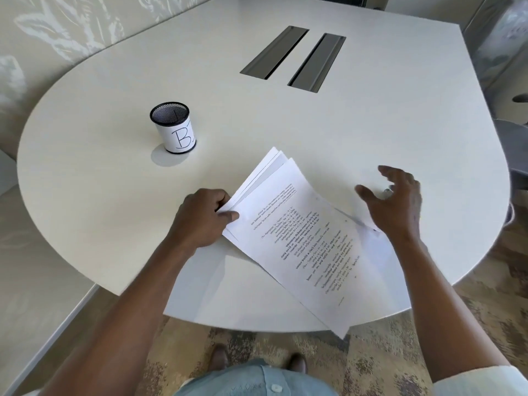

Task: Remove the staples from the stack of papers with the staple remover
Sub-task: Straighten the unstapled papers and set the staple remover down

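A stack of printed white papers (303, 238) lies askew on the white table (120, 195), its lower corner jutting past the near edge. My left hand (204, 217) pinches the stack's left edge, thumb on top and fingers curled under. My right hand (397, 201) hovers above the stack's right corner with fingers spread and relaxed. A small metallic object (387, 190) shows just under its fingers; what it is I cannot tell. A staple remover is not clearly visible.
A black mesh pen cup (173, 130) with a white label marked "B" stands on the table to the upper left. Two dark cable slots (294, 57) sit at the table's far middle. A grey chair (511, 144) stands at the right edge. Patterned carpet lies below.
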Demonstrator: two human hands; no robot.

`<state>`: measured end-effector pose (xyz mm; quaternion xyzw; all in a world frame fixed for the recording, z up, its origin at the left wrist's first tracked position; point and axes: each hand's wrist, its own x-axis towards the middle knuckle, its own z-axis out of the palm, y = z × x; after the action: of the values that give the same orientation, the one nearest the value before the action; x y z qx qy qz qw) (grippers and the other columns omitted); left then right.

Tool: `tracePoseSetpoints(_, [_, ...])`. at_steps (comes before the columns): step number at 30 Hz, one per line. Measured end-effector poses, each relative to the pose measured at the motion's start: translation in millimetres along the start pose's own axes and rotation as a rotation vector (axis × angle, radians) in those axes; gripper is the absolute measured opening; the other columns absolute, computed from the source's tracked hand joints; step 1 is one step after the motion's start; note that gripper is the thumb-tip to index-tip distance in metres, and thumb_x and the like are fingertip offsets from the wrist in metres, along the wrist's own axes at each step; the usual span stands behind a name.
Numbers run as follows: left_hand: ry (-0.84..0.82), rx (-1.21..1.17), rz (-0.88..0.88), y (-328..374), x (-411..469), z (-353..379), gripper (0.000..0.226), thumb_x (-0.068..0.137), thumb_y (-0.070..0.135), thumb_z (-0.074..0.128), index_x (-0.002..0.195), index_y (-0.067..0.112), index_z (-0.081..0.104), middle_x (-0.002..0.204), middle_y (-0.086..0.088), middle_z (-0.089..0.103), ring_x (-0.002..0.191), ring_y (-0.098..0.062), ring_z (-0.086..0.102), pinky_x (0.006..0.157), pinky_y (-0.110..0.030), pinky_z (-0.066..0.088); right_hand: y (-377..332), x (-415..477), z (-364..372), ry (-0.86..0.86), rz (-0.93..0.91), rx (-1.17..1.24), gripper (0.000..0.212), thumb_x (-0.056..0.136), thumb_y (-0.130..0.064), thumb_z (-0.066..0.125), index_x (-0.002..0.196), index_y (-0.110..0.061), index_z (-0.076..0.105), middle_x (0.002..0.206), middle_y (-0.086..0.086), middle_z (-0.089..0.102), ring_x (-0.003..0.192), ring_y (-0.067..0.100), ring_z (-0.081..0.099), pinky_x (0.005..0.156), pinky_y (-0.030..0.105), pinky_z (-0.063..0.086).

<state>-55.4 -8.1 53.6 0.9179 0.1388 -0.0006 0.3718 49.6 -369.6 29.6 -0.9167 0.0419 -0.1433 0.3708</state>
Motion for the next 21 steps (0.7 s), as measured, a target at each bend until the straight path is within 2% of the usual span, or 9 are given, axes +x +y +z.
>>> tracePoseSetpoints(3, [-0.009,-0.011,0.107,9,8,-20,0.024,0.087,0.034,0.083,0.084,0.016,0.069,0.078,-0.014,0.077,0.072,-0.036,0.062,0.074,-0.049,0.059,-30,0,1,-0.228,0.002,0.212,0.077,0.082,-0.042,0.095,0.148,-0.027,0.059,0.136,-0.007,0.072,0.117,0.018,0.069,0.103,0.034,0.054])
tracePoseSetpoints(5, [-0.029,-0.067,0.162,18,14,-35,0.032,0.079,0.047,0.078,0.087,0.017,0.07,0.082,-0.015,0.08,0.075,-0.041,0.071,0.078,-0.056,0.063,-45,3,4,-0.386,0.018,0.318,0.081,0.075,-0.045,0.1,0.144,-0.032,0.06,0.127,-0.009,0.078,0.115,0.016,0.074,0.102,0.034,0.058])
tracePoseSetpoints(7, [-0.023,-0.121,0.221,28,21,-49,0.032,0.079,0.046,0.078,0.089,0.016,0.072,0.085,-0.016,0.082,0.081,-0.044,0.078,0.08,-0.061,0.066,-53,8,7,-0.491,0.029,0.391,0.07,0.072,-0.04,0.102,0.132,-0.027,0.069,0.115,-0.006,0.083,0.107,0.016,0.079,0.093,0.038,0.062])
tracePoseSetpoints(8, [-0.003,-0.142,0.251,34,24,-55,0.028,0.081,0.042,0.079,0.089,0.015,0.073,0.086,-0.014,0.083,0.078,-0.039,0.079,0.079,-0.06,0.066,-55,10,8,-0.528,0.029,0.432,0.058,0.074,-0.033,0.102,0.123,-0.019,0.073,0.11,-0.003,0.084,0.1,0.017,0.08,0.088,0.04,0.062])
tracePoseSetpoints(11, [0.092,-0.227,0.312,52,33,-67,0.021,0.088,0.03,0.082,0.09,0.011,0.075,0.086,-0.012,0.084,0.072,-0.032,0.077,0.077,-0.056,0.067,-61,12,10,-0.612,0.033,0.626,0.038,0.08,-0.01,0.095,0.114,-0.003,0.08,0.113,0.013,0.085,0.106,0.036,0.082,0.098,0.056,0.065])
tracePoseSetpoints(13, [0.163,-0.29,0.32,60,38,-69,0.021,0.091,0.028,0.085,0.091,0.009,0.076,0.082,-0.009,0.082,0.071,-0.033,0.078,0.073,-0.05,0.066,-62,11,10,-0.618,0.036,0.746,0.034,0.078,-0.005,0.092,0.111,-0.003,0.083,0.113,0.017,0.084,0.102,0.036,0.081,0.102,0.06,0.063])
tracePoseSetpoints(16, [0.223,-0.554,0.281,65,45,-61,0.02,0.092,0.023,0.087,0.093,0.009,0.074,0.082,-0.001,0.082,0.075,-0.018,0.078,0.071,-0.038,0.068,-68,9,10,-0.558,0.033,0.892,0.029,0.078,-0.004,0.088,0.107,-0.007,0.084,0.111,0.015,0.085,0.097,0.031,0.081,0.099,0.054,0.065])
tracePoseSetpoints(19, [0.118,-0.815,0.185,61,50,-40,0.017,0.093,0.015,0.086,0.087,0.013,0.07,0.077,0.011,0.081,0.077,-0.008,0.076,0.074,-0.03,0.065,-78,8,8,-0.459,0.01,1.023,0.032,0.081,-0.001,0.085,0.113,-0.004,0.082,0.117,0.014,0.084,0.104,0.03,0.08,0.097,0.045,0.064])
tracePoseSetpoints(21, [0.022,-0.896,0.155,53,50,-24,0.025,0.083,0.02,0.094,0.097,0.009,0.077,0.091,0.004,0.084,0.088,-0.013,0.077,0.087,-0.035,0.065,-87,9,6,-0.404,-0.031,1.06,0.032,0.084,0.001,0.084,0.116,-0.002,0.081,0.12,0.015,0.083,0.109,0.032,0.079,0.101,0.045,0.064])
